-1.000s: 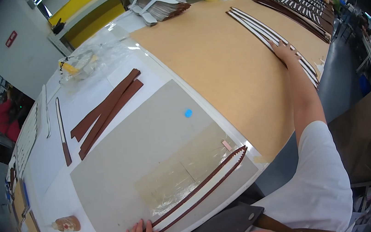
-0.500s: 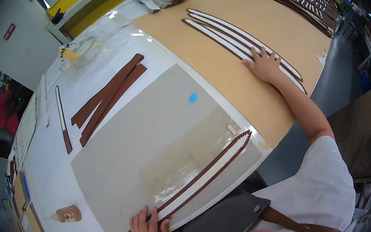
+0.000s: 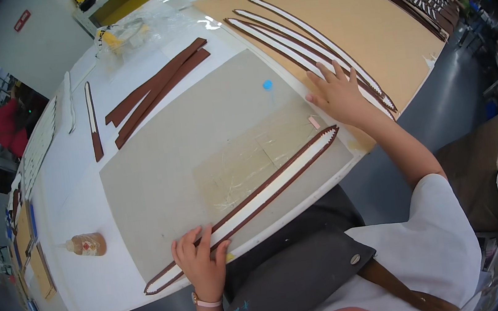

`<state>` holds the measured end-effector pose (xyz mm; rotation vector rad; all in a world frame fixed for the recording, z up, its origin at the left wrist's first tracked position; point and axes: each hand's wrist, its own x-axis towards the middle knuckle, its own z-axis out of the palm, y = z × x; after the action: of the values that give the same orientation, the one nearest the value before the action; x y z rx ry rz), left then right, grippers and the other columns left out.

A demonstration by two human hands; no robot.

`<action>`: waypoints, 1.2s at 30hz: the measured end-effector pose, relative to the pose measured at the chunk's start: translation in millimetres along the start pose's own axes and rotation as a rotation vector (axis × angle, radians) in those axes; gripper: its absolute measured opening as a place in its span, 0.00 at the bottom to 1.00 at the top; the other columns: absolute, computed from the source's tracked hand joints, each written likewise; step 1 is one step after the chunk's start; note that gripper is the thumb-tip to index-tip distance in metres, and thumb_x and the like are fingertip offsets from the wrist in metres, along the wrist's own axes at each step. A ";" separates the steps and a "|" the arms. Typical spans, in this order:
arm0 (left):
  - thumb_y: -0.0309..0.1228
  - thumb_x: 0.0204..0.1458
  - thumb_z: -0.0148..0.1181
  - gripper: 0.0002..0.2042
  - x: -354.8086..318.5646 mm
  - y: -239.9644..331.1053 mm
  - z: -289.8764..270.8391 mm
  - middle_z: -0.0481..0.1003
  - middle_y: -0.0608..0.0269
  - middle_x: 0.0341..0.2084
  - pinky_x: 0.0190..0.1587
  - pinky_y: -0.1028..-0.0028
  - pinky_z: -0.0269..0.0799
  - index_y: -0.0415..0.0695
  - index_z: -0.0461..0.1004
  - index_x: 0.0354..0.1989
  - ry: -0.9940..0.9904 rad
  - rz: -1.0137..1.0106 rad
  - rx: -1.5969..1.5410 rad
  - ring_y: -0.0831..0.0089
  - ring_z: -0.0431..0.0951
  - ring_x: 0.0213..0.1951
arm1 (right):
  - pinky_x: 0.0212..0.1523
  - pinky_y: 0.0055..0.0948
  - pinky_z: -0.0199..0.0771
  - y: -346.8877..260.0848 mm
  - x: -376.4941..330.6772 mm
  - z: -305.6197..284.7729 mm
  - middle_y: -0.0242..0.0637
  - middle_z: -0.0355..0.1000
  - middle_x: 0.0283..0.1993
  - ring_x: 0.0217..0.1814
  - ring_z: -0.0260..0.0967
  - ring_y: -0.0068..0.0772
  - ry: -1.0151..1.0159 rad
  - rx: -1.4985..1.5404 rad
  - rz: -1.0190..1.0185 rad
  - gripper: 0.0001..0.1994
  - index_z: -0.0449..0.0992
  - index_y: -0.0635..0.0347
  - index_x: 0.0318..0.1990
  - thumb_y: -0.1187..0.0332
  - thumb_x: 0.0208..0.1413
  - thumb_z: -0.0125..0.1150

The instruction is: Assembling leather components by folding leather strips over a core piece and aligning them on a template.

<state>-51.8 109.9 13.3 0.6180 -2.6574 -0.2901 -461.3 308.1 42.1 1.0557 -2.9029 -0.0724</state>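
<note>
Head view: spread right hand (image 3: 340, 97) touches curved strips (image 3: 292, 48), two o'clock; loosely spread left hand (image 3: 204, 268), toothed band (image 3: 266, 192), seven.

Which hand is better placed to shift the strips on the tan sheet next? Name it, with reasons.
Right, most likely: the right hand is spread over those strips, whereas the left hand rests on the near strip, across the grey board.
</note>
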 end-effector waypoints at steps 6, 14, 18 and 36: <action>0.34 0.45 0.76 0.23 18.8 -10.9 -17.7 0.72 0.56 0.43 0.66 0.49 0.58 0.45 0.80 0.51 -0.195 -0.077 -0.214 0.52 0.70 0.51 | 0.76 0.69 0.44 -9.9 -58.3 5.4 0.52 0.60 0.74 0.80 0.50 0.57 0.163 0.150 -0.196 0.25 0.69 0.57 0.69 0.54 0.71 0.51; 0.25 0.50 0.70 0.09 60.0 -19.5 -50.3 0.76 0.54 0.38 0.45 0.59 0.72 0.41 0.81 0.39 -0.376 -0.058 -0.326 0.53 0.77 0.42 | 0.74 0.63 0.52 -5.0 -60.6 22.1 0.48 0.65 0.71 0.78 0.55 0.58 0.322 0.181 -0.108 0.21 0.73 0.55 0.64 0.60 0.67 0.56; 0.24 0.56 0.62 0.04 76.9 -27.0 -52.0 0.80 0.51 0.33 0.40 0.61 0.74 0.39 0.80 0.38 -0.388 -0.012 -0.213 0.52 0.79 0.36 | 0.58 0.48 0.74 75.8 -21.0 -13.3 0.54 0.76 0.57 0.56 0.75 0.58 0.217 0.164 0.340 0.20 0.75 0.60 0.61 0.63 0.64 0.58; 0.20 0.60 0.57 0.13 96.1 -61.1 -21.7 0.64 0.66 0.23 0.34 0.75 0.61 0.41 0.83 0.50 -0.415 -0.097 -0.490 0.74 0.63 0.28 | 0.54 0.35 0.74 110.5 -65.0 7.9 0.45 0.78 0.48 0.50 0.76 0.50 0.685 0.259 0.135 0.13 0.81 0.63 0.50 0.66 0.63 0.63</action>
<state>-98.8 9.4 47.2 0.5690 -2.7680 -1.1674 -482.9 434.7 38.9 0.7106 -2.3709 0.5669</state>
